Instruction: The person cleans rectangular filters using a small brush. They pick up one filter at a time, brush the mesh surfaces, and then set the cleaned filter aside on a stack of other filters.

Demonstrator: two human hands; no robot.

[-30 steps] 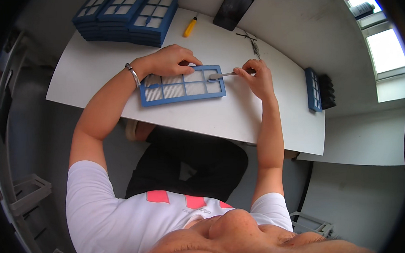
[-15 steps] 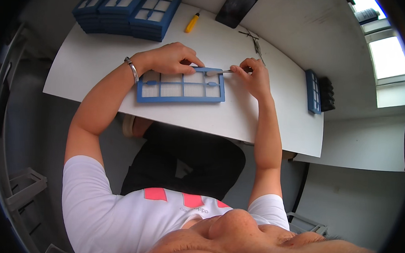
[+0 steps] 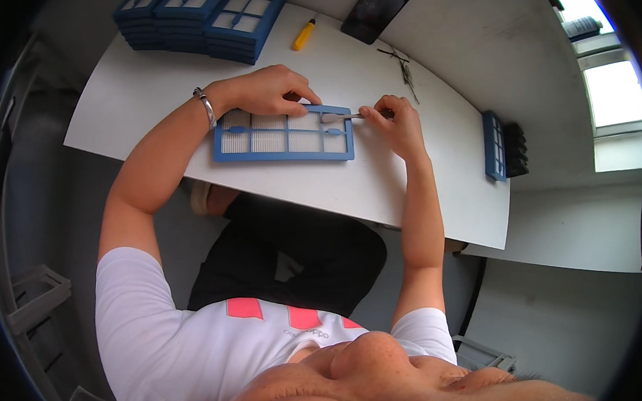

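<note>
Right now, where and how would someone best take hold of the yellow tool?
Probably by its yellow handle, from above and the near side: it lies flat with this thicker end nearer the person, the thin shaft pointing away.

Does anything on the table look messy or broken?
A little messy: thin dark strips lie crisscrossed near the flat black rectangular slab, while the blue-framed white filters are stacked neatly. I see no clear damage on the blue-framed rectangular filter by the hands.

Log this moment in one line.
Left hand: on blue-framed filter; right hand: holding grey tool, tip over filter; yellow-handled tool: on table
</note>
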